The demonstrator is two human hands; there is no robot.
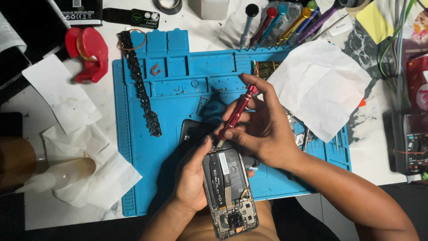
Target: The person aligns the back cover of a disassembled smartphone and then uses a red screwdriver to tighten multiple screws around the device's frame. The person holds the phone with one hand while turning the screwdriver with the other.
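Opened phone [229,189]: nearest the camera, lying lengthwise toward the viewer, its far end over the near edge of the blue repair mat [165,107]. The back cover is off. The battery, a black flex strip along its left side and the camera module at the near end are all exposed. No loose cover can be positively identified; a dark flat piece [194,131] lies on the mat just beyond the phone, and I cannot tell what it is.

Left hand [191,176]: wrapped round the phone's left edge, fingers [201,145] closed on the frame at the far corner, steadying it.

Right hand [263,131]: just beyond the phone, fingers [243,136] clamped on a red precision screwdriver [236,114], with one fingertip on the cap. The tip is down at the phone's far end. Whether it sits in a screw head is too small to tell.

Progress, by judgement: opening is complete and internal work is in hand at the far end. The battery and the boards are in place, so any disassembly looks to be at an early to middle stage. A few small specks in the mat's compartments may be screws already drawn.

Surroundings, relative to the mat: a black bit strip [140,85] lies along its left part. A red tape dispenser [89,53] sits off its left far corner. Coloured screwdrivers [285,22] are racked beyond its far edge. White tissue [318,85] covers its right side. More crumpled tissue [84,174] lies on the tabletop [67,214] to its left.
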